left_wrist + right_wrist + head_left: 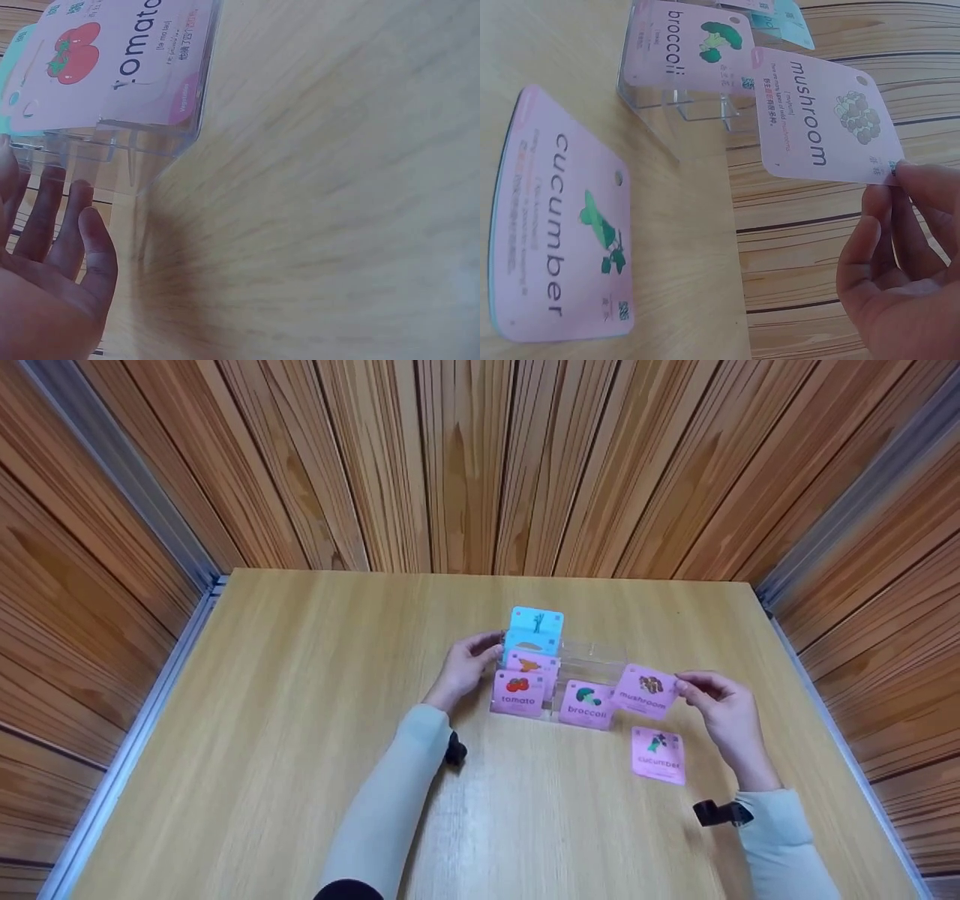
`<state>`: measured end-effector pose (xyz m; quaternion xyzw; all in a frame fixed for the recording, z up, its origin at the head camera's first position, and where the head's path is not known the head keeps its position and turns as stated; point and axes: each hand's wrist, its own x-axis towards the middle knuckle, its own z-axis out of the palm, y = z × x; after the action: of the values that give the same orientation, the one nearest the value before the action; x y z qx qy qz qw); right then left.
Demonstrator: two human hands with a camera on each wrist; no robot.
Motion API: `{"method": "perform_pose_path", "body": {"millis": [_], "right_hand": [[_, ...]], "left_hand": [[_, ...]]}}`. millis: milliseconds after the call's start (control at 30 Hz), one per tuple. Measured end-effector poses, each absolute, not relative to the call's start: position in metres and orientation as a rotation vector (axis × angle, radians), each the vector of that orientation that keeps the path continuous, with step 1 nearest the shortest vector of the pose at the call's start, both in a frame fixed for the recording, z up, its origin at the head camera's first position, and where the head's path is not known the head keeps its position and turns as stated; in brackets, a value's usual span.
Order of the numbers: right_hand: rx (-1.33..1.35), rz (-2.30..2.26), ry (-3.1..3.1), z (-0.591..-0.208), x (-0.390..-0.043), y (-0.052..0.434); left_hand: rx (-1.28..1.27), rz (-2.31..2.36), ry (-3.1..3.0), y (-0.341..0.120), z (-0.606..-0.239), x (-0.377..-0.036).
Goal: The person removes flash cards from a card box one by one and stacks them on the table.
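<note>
Pinching the pink square mushroom card (643, 693) by its corner, my right hand (721, 706) holds it just above the clear acrylic card holder (592, 658). My left hand (466, 666), fingers relaxed, rests against the holder's left side on the wooden tabletop (262, 720). A pink cucumber card (658, 755) lies flat nearby.

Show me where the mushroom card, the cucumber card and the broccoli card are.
mushroom card (826, 120): right wrist view, middle of its pink face.
cucumber card (658, 755): head view, centre of the card lying on the table.
broccoli card (587, 704): head view, centre of its face.

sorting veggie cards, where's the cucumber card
In the head view the cucumber card lies flat on the table, right of centre, just below the mushroom card pinched by the right hand.
</note>
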<state>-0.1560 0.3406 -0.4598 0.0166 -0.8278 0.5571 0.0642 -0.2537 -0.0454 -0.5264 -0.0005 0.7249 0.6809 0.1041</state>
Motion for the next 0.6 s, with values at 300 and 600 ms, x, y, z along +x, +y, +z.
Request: {"method": "perform_pose_path", "body": {"millis": [300,600], "right_hand": [[-0.040,1.677,-2.509,-0.463,-0.151,0.350],[-0.071,1.678,-2.532,-0.468,-0.148,0.356]], "left_hand": [[-0.004,2.039,2.089,-0.045,-0.524,-0.256],[-0.020,2.086,2.039,-0.048,-0.529,-0.253]]}}
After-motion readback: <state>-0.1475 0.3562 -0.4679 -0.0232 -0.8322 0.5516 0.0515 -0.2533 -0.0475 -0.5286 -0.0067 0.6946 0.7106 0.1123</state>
